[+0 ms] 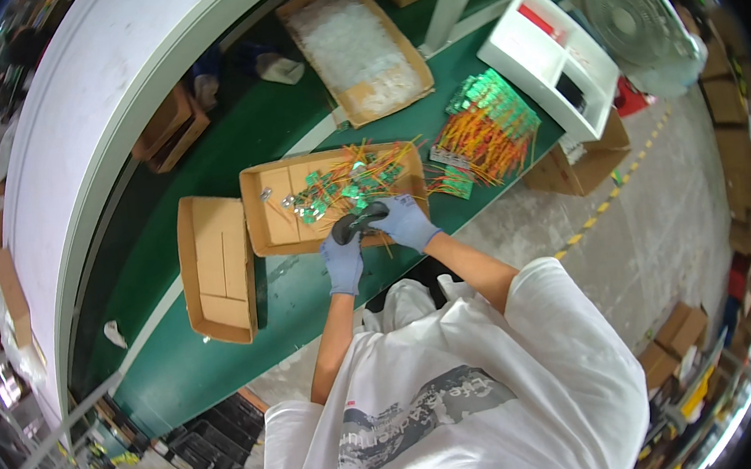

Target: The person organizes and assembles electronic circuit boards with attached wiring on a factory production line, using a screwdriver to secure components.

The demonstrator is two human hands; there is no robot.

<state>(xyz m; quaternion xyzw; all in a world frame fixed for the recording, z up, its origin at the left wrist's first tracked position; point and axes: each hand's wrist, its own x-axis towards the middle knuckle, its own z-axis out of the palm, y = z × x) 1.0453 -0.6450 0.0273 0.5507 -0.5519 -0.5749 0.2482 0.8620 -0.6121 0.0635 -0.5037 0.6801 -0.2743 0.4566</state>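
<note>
The green worktop [160,391] spreads beneath your left hand [343,263] and right hand [408,222]; the cardboard tray [280,233] sits under them, likely for short reach. To their right, stacked wired boards [490,124] seem kept apart from loose green boards [358,188] in the tray, just beyond your hands. Your gloved hands are together; whether they clamp anything, I cannot tell.

The scene is viewed from the person's head through a wide fisheye camera, faced steeply downward: the white shirt [468,352] is caught nearest, the hands [342,262] and tabletop [182,380] beyond, the floor [641,272] at right.
</note>
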